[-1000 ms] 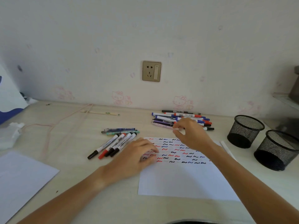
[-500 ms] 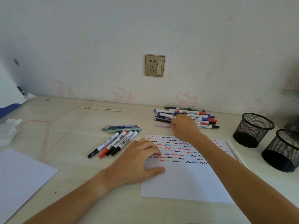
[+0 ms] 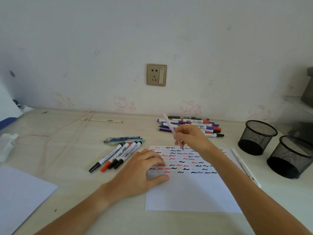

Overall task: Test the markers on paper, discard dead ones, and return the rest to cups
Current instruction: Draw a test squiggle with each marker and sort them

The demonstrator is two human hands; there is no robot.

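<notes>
2 black cups [image 3: 257,138] at right are wire mesh; the paper [image 3: 191,192] is matt white; the table [image 3: 71,150] shows pale, smooth wood grain.

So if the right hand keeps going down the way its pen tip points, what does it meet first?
Most likely the test paper: the right hand holds the pale pink pen tip-down over the top squiggle rows, though the gap is unclear.

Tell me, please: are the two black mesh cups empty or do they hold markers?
Empty, as far as visible. No markers stand in the nearer mesh cup or the farther mesh cup; through the mesh only dark bottoms show.
</notes>
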